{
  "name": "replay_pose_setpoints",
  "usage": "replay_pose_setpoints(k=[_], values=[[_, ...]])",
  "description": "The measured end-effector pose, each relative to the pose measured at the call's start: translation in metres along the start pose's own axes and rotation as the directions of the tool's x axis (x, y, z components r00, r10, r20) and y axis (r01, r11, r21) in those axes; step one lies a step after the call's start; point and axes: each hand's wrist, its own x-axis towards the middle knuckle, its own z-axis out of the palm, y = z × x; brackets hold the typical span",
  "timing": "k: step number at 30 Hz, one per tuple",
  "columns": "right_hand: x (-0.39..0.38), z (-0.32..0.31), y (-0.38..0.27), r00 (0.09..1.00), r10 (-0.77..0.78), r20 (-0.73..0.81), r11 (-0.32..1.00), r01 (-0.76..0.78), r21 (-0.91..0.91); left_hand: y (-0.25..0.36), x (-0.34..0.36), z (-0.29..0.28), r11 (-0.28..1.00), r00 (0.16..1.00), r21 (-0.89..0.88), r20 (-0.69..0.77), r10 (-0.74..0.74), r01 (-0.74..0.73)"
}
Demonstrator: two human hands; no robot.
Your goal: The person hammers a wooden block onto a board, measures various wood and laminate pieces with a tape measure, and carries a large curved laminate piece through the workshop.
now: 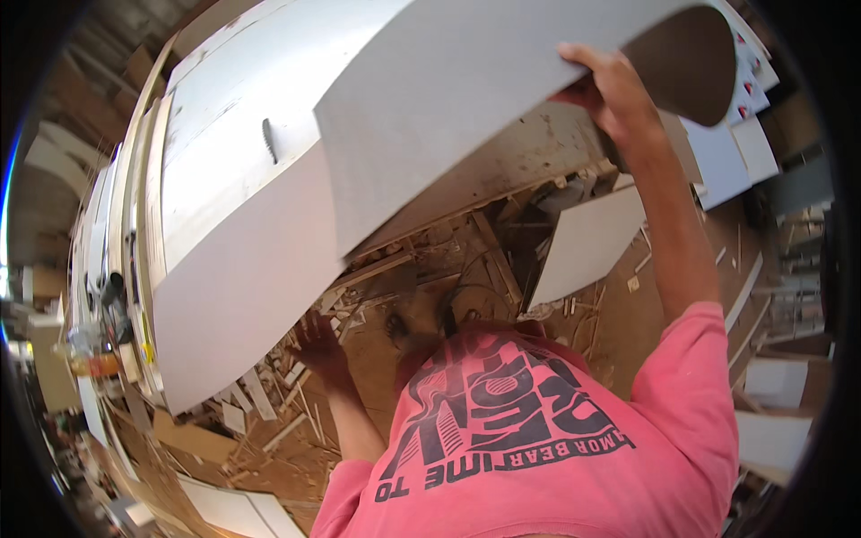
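My right hand (614,90) grips the near edge of a large thin grey sheet (439,117), thumb on top and fingers underneath. The sheet's right end curls up and shows a dark brown underside. To its left, a pale pinkish-white panel (251,278) lies on the workbench, its right side meeting the grey sheet's left edge. My left hand (321,348) is below the panel's near edge with its fingers apart. Whether it touches the panel, I cannot tell. A dark, narrow, blade-like tool (269,142) rests on the white worktop (224,108) beyond the panel.
Wood strips and offcuts (260,394) litter the brown floor below the bench. A pale board (587,242) leans near my right side. Bottles and small tools (99,341) crowd the bench's left edge. White and blue sheets (722,161) stick out at the far right.
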Motion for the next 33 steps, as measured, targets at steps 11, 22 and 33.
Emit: replay_pose_setpoints(k=[11, 22, 33], values=[[-0.006, -0.008, -0.023, 1.0, 0.0, -0.014, 0.999, 0.0, -0.032, -0.289, -0.025, 0.107, 0.323, 0.489, 0.901, 0.15, -0.859, 0.291], [-0.018, -0.021, -0.002, 0.996, 0.087, 0.018, 0.996, -0.087, 0.013, -0.357, 0.043, 0.043, -0.498, 0.528, 0.191, 0.43, -0.732, -0.846], [-0.063, -0.036, 0.031, 0.98, 0.131, -0.146, 0.991, -0.126, 0.047, -0.28, 0.007, 0.042, 0.147, 0.75, 0.984, 0.175, -0.638, -0.105]])
